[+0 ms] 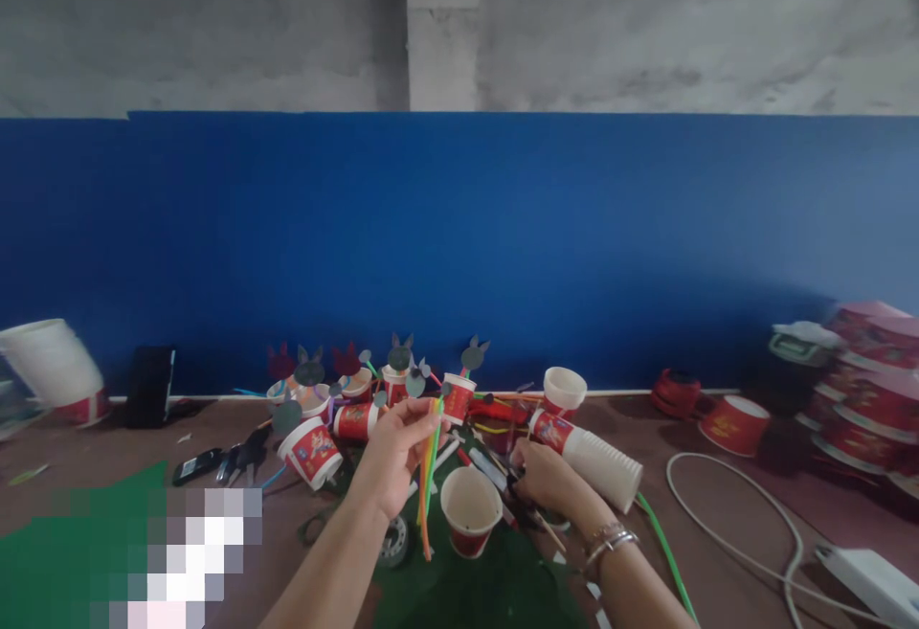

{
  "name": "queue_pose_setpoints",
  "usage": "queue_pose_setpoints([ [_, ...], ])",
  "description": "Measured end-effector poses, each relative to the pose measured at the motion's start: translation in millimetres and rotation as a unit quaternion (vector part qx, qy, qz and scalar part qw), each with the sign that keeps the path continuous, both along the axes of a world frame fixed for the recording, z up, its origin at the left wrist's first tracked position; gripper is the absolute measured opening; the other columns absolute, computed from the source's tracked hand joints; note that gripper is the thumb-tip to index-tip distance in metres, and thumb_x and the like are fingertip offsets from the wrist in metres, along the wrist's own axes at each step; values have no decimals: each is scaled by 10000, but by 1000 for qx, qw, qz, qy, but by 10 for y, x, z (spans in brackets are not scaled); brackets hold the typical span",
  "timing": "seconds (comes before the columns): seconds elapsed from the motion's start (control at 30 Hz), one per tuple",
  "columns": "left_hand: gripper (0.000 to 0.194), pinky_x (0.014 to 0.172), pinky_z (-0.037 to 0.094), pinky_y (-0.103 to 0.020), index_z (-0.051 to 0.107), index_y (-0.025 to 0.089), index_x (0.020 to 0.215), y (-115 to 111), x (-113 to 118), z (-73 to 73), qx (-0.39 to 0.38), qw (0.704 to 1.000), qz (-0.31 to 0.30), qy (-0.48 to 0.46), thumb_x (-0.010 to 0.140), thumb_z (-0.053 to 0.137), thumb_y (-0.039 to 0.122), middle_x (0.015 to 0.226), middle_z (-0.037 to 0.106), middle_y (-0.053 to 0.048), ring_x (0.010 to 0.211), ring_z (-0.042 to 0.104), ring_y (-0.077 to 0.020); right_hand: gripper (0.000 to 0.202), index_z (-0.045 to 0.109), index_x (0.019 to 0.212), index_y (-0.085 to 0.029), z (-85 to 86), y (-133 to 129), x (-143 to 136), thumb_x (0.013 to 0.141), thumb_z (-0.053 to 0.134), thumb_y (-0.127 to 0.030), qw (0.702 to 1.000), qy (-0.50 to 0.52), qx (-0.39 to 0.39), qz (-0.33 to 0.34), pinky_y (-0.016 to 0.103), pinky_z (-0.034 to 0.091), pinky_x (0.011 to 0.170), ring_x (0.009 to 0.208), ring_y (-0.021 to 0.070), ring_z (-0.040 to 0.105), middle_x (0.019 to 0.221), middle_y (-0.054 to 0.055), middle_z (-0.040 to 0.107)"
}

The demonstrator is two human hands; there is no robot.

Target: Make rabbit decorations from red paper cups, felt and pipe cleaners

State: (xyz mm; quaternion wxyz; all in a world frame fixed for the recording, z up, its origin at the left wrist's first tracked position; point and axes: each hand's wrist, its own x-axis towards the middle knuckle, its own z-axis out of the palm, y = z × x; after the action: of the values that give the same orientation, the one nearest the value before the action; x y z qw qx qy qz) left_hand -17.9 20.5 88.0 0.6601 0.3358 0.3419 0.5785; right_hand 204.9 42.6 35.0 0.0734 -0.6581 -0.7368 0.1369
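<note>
My left hand (402, 442) is closed in a pinch on a bunch of thin coloured strips (429, 485), orange, yellow and green, which hang down from the fingers. Just right of them, a white-and-red paper cup (471, 505) stands upright with its mouth facing up. My right hand (540, 471) is low over the cluttered table, beside a lying stack of nested paper cups (593, 457). Its fingers are curled down over a dark item that I cannot make out. Under the left wrist lies a roll of tape (392, 541).
Behind the hands sit several cups with animal-head cutouts (400, 353). A tipped decorated cup (312, 452) is left of them. At right are a white cable (790, 524), a white power strip (872, 583), a red cup (735, 423) and stacked red tubs (872, 380). A blue wall (459, 246) closes the back.
</note>
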Motion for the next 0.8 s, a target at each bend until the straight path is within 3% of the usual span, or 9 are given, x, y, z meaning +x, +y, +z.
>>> queue_pose_setpoints([
  [0.07,310,641,495,-219,610,157,784,-16,25,8,-5,1000,1,-9,559,818,204,698,639,16,662,641,-117,299,638,874,-125,17,16,5,579,602,-91,1000,15,-1,5,248,421,644,791,201,629,868,89,696],
  [0.17,339,659,499,-243,607,161,790,-53,85,12,-8,1000,13,2,539,827,220,708,626,24,653,635,-121,192,665,868,-163,160,-34,-121,733,535,-201,997,68,26,8,249,412,647,779,190,616,803,50,689],
  [0.27,350,651,477,-238,615,157,815,-89,158,-9,12,998,35,44,550,821,253,729,625,21,666,622,-120,352,663,717,-148,389,-164,-384,845,443,-391,943,323,74,23,238,383,530,594,157,563,609,16,623],
  [0.33,350,648,460,-235,620,149,822,-104,197,-25,34,995,50,75,561,814,276,740,636,5,680,611,-124,355,678,741,-150,526,-251,-556,841,467,-418,900,420,108,37,243,409,580,643,158,568,679,22,647],
  [0.47,368,684,455,-254,620,145,789,-113,237,-26,60,992,66,90,536,825,317,734,648,-14,711,607,-146,222,703,726,-157,647,-334,-714,761,591,-346,877,464,123,25,262,432,641,684,169,575,712,34,666],
  [0.6,370,637,446,-244,624,142,763,-126,255,-17,60,992,31,104,513,837,313,676,620,1,640,581,-126,231,686,687,-133,641,-329,-663,705,647,-360,848,527,51,11,255,420,592,619,148,542,641,24,642],
  [0.8,529,651,469,-279,579,163,988,-169,287,-53,50,993,-38,98,535,830,272,680,621,8,650,624,-154,299,610,565,-136,624,-326,-573,701,650,-399,842,536,51,30,238,383,522,517,111,478,525,-2,560],
])
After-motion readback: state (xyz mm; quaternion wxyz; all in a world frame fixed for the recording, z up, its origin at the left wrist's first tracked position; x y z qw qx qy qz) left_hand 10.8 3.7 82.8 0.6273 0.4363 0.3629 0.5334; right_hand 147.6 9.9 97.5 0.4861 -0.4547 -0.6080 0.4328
